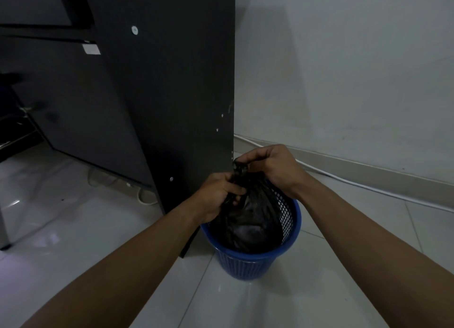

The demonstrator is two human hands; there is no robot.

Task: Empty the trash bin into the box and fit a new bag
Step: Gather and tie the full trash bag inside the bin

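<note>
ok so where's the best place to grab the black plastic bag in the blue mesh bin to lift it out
Take the black plastic bag by its bunched neck, from straight above. The plastic gathers into a narrow twist there, above the rim of the blue mesh bin, while the bulging body fills the bin. The left hand grips it low; the right hand pinches its top.

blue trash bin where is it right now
In the head view the blue trash bin stands on the tiled floor, lower centre, beside the foot of the dark desk panel, with the black bag inside it.
</note>
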